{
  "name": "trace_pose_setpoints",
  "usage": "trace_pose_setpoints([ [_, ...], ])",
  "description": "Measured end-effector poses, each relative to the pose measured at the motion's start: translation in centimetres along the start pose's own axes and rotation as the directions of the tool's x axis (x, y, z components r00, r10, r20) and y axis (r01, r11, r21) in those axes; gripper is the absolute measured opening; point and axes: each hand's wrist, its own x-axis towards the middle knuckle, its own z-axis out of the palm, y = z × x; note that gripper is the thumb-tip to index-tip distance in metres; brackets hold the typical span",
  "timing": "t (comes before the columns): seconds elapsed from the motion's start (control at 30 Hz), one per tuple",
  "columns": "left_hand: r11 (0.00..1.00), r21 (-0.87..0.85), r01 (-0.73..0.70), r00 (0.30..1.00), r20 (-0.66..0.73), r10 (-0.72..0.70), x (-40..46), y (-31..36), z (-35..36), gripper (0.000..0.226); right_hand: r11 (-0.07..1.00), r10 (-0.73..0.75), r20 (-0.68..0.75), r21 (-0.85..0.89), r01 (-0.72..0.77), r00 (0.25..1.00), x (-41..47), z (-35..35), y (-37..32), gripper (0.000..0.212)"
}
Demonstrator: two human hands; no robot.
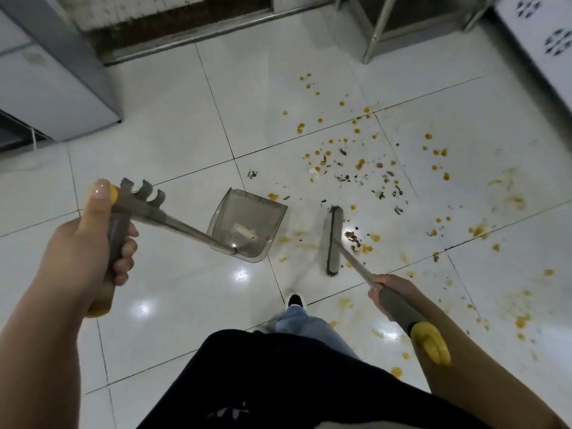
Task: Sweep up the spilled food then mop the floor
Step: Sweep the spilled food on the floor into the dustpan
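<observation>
Your left hand is wrapped around the grey grip of the long-handled dustpan, thumb up on the yellow end, and the pan sits on the floor near the middle of the view. It already carries a small pale clump, so some sweeping looks done. Your right hand is curled around the broom handle, with the broom head down on the tile just at 3 o'clock of the pan, apart from it.

Most of the job looks still ahead. The spilled food, yellow bits and dark scraps, lies scattered from 12 to 3 o'clock of the broom head, with a small pile right beside the bristles. Orange smears streak the tiles out toward 4 o'clock and near your foot. No mop shows anywhere, so I judge mopping has not begun; the sweeping is at an early stage.
</observation>
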Motion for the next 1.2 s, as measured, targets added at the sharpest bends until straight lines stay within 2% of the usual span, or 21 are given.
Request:
trace_pose_setpoints([
  [0.07, 1.0, -0.002, 0.004, 1.0, 0.014, -0.004, 0.4, 0.8, 0.2, 0.081, 0.999, 0.018, 0.085, 0.037, -0.022, 0.996, -0.8, 0.4, -0.5, 0.033],
  [0.13, 1.0, 0.001, -0.01, 1.0, 0.007, 0.01, 0.7, 1.2, 0.1, 0.081, 0.992, -0.062, 0.115, 0.116, 0.049, 0.991, -0.9, 0.9, -1.4, 0.027],
  [0.23, 1.0, 0.007, -0.007, 1.0, -0.001, 0.007, 1.1, 1.4, -0.1, 0.08, 0.982, -0.139, 0.14, 0.144, 0.118, 0.98, -1.5, 3.2, -3.0, 0.02],
  [0.33, 1.0, -0.012, -0.002, 1.0, -0.018, 0.002, 2.2, 1.5, -1.2, 0.08, 0.959, -0.07, 0.303, 0.284, -0.02, 0.951, -2.1, 6.4, -4.9, 0.022],
  [0.4, 0.999, -0.041, 0.003, 0.999, -0.035, -0.004, 3.3, 1.7, -2.5, 0.081, 0.959, -0.028, 0.348, 0.275, -0.073, 0.937, -2.2, 9.0, -6.5, 0.023],
  [0.53, 0.999, -0.036, -0.014, 0.998, -0.054, 0.012, 6.5, 2.2, -5.3, 0.081, 0.975, 0.036, 0.34, 0.192, -0.107, 0.94, -1.5, 14.5, -9.5, 0.016],
  [0.63, 0.999, -0.026, 0.029, 0.998, -0.064, -0.03, 9.9, 2.9, -7.4, 0.082, 0.98, 0.052, 0.343, 0.163, -0.114, 0.938, -0.6, 19.5, -11.6, 0.012],
  [0.73, 0.998, -0.009, 0.055, 0.997, -0.055, -0.056, 13.3, 3.8, -9.1, 0.081, 0.987, 0.027, 0.302, 0.146, -0.074, 0.953, 0.8, 24.6, -13.2, 0.016],
  [0.83, 0.998, 0.036, 0.043, 0.998, -0.056, -0.041, 16.2, 4.3, -10.5, 0.076, 0.991, 0.047, 0.336, 0.103, -0.086, 0.941, 2.2, 29.3, -15.0, 0.018],
  [1.03, 0.992, 0.128, -0.005, 1.0, -0.007, 0.006, 20.4, 5.3, -11.8, 0.074, 0.99, 0.111, 0.335, 0.043, -0.133, 0.936, 5.2, 33.2, -16.7, 0.024],
  [1.1, 0.994, 0.106, 0.001, 1.0, -0.024, 0.002, 21.3, 5.7, -12.0, 0.073, 0.984, 0.12, 0.367, 0.077, -0.159, 0.923, 6.1, 33.1, -17.0, 0.026],
  [1.2, 0.996, 0.086, 0.02, 0.999, -0.033, -0.017, 22.0, 6.4, -11.4, 0.07, 0.949, 0.085, 0.401, 0.248, -0.197, 0.912, 7.1, 31.5, -18.0, 0.019],
])
